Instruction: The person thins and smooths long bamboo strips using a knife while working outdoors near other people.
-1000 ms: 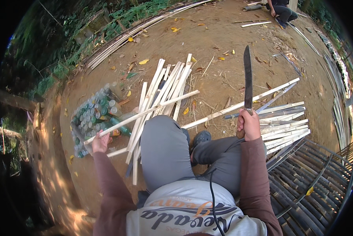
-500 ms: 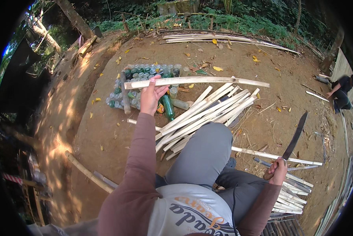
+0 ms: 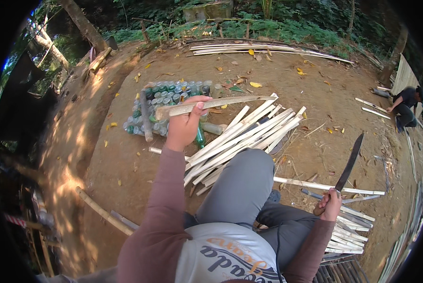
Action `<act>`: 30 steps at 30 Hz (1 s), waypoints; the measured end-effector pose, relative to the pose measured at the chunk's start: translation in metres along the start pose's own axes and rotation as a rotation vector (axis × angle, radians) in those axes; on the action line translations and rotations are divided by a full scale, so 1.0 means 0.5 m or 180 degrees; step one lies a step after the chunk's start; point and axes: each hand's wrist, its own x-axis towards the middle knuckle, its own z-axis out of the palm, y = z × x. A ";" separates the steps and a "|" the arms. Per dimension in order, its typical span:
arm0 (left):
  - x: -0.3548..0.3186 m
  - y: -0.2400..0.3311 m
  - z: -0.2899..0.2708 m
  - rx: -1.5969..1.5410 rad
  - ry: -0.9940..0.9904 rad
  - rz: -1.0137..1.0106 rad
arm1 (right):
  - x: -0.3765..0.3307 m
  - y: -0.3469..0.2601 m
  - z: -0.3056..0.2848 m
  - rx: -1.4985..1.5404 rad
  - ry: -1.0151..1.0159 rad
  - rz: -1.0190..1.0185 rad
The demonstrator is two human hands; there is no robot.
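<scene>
Above the dirt yard, left hand (image 3: pixel 185 125) gripping pale split bamboo strip (image 3: pixel 218 104), right hand (image 3: pixel 330 204) clutching dark machete (image 3: pixel 349 163)

Bamboo strip (image 3: pixel 221 104) aloft — machete (image 3: pixel 350 162) low

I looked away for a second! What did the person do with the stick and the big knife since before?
The left hand lifted its bamboo strip off the pile and swung it up to the left, over the bottles. The right hand lowered the big knife down to the right side. Both hands kept their grip. The strip pile stayed on the ground.
</scene>
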 end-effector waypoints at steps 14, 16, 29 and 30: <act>0.109 0.272 0.243 0.2293 -0.3128 0.0795 | -0.078 -0.126 0.113 -0.0109 -0.0313 -0.0702; 0.104 0.285 0.288 0.2304 -0.3622 0.1001 | -0.119 -0.179 0.148 -0.0189 -0.0516 -0.1020; 0.066 0.355 0.464 0.2011 -0.5065 0.1124 | -0.212 -0.245 0.173 0.0290 -0.0050 -0.1485; 0.067 0.344 0.471 0.1746 -0.5226 0.0926 | -0.210 -0.244 0.165 0.0363 0.0024 -0.1498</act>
